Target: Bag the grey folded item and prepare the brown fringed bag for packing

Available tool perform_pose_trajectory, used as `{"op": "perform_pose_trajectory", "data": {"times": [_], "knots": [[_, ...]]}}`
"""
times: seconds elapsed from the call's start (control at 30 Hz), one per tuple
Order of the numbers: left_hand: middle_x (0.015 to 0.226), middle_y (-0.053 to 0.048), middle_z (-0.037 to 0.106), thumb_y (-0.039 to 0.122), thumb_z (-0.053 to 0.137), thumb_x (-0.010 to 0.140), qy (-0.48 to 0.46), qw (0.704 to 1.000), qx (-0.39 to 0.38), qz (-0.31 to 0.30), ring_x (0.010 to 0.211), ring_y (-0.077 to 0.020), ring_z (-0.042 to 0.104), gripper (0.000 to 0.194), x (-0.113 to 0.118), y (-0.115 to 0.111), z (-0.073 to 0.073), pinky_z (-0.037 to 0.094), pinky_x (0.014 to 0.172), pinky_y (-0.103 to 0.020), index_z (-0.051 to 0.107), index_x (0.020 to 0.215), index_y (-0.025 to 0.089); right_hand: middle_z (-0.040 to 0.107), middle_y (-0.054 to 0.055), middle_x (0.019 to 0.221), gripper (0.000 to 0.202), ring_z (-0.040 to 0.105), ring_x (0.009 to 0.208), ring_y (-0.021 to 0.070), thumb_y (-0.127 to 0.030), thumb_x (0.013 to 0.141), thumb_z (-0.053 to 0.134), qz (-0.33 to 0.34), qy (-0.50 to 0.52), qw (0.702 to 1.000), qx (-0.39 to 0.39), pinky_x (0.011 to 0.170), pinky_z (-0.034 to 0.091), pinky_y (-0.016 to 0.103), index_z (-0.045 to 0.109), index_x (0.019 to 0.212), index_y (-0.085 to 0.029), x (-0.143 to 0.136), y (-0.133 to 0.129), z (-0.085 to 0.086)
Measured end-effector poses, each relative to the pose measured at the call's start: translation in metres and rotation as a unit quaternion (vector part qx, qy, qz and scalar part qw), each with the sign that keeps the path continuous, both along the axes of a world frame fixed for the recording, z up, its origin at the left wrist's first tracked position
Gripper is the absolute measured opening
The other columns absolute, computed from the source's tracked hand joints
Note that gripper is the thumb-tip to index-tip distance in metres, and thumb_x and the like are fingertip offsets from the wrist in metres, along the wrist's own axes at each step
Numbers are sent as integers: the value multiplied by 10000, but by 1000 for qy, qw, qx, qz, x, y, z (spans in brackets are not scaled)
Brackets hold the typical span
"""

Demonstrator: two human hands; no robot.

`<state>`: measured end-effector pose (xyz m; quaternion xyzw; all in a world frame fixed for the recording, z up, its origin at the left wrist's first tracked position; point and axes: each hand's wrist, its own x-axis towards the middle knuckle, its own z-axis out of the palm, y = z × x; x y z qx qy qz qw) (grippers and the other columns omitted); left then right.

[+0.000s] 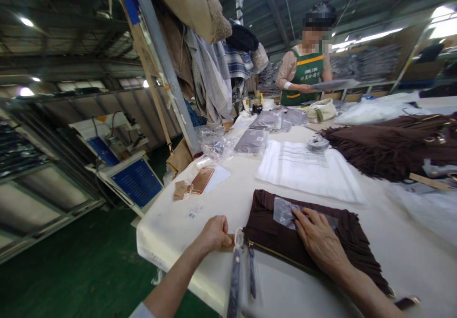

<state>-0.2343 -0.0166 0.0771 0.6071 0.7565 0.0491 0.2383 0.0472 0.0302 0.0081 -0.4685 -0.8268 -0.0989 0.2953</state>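
A dark brown fringed bag [262, 220] lies flat on the white table, its zipper edge towards me. My right hand [317, 237] rests on it with fingers stretched out, over a piece of clear plastic film [283, 212]. At the bag's left corner my left hand [216, 233] is closed in a pinch on a tan paper tag [228, 247], mostly hidden by the fingers. A pale string loop [238, 236] sits beside the tag. A wrapped strap [234, 280] and a dark zipper pull [252, 273] hang down towards me.
On the table [164, 234] lie a phone [202, 181], small tan tags [180, 190], a folded white cloth [307, 173] and grey packets [251, 142]. Brown fringed bags [392, 142] are piled at right. Garments hang by a metal post [167, 65]. A co-worker [307, 70] stands across the table.
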Motion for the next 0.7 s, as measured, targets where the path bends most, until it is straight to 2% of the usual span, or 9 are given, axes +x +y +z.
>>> {"op": "perform_pose_trajectory", "data": {"times": [0.1, 0.2, 0.27, 0.33, 0.43, 0.5, 0.57, 0.6, 0.7], "knots": [[699, 26, 564, 86, 610, 606, 36, 998, 40, 30, 704, -147, 551, 162, -11, -1, 9, 380, 590, -225, 538, 720, 175, 585, 152, 1025, 409, 508, 962, 256, -280, 925, 269, 3, -2, 1000, 2, 846, 441, 412, 594, 1121, -127, 0, 0, 1], [972, -48, 595, 138, 516, 746, 84, 990, 110, 32, 976, -200, 529, 154, -6, -23, 14, 378, 799, -294, 545, 887, 191, 579, 154, 1016, 405, 518, 934, 249, -293, 924, 285, -7, 6, 1000, 16, 844, 443, 400, 600, 1114, -122, 0, -1, 1], [893, -46, 613, 288, 461, 828, 87, 992, 85, 27, 915, -206, 560, 117, 7, -48, 8, 382, 793, -311, 528, 878, 205, 581, 156, 1019, 403, 516, 954, 251, -293, 926, 290, -8, 8, 1000, 21, 855, 442, 405, 600, 1114, -117, -1, -1, 0], [776, -29, 622, 386, 471, 814, 56, 998, 3, 11, 792, -202, 597, 188, 21, -71, -5, 402, 729, -299, 501, 873, 210, 587, 154, 1031, 397, 512, 984, 253, -275, 929, 285, -2, 2, 1000, 22, 868, 438, 413, 597, 1115, -115, -1, -1, -1], [886, -40, 627, 234, 522, 738, 31, 999, -26, -18, 862, -187, 598, 188, 31, -90, -23, 395, 756, -272, 473, 917, 203, 586, 151, 1037, 383, 517, 974, 251, -248, 928, 289, -2, -9, 1000, 26, 868, 437, 420, 592, 1117, -109, -1, -1, -2], [723, 10, 591, 113, 508, 661, -4, 999, -29, 21, 738, -155, 586, 217, 26, -88, -23, 383, 673, -245, 463, 856, 197, 579, 149, 1031, 368, 521, 934, 244, -253, 924, 309, -10, -4, 999, 32, 851, 450, 411, 594, 1109, -110, -1, -1, -1], [520, 88, 453, 75, 518, 562, -113, 990, -36, 77, 542, -118, 496, 301, 17, -77, -10, 323, 544, -222, 460, 835, 188, 574, 138, 1019, 353, 520, 892, 232, -271, 920, 332, -20, 11, 999, 34, 828, 466, 395, 594, 1106, -123, -1, -1, 0], [474, 112, 398, 89, 529, 533, -200, 974, -38, 96, 484, -101, 440, 356, 14, -69, 1, 288, 507, -214, 471, 872, 179, 575, 131, 1013, 348, 520, 876, 226, -278, 920, 338, -23, 18, 999, 32, 817, 473, 387, 591, 1109, -134, -2, -1, 0], [475, 100, 450, 203, 580, 490, -441, 888, -40, 125, 453, -85, 416, 498, 17, -38, 37, 294, 494, -205, 515, 981, 161, 578, 119, 1007, 336, 520, 883, 225, -268, 918, 338, -22, 33, 999, 19, 813, 479, 385, 584, 1117, -153, -3, -3, 0]]}}
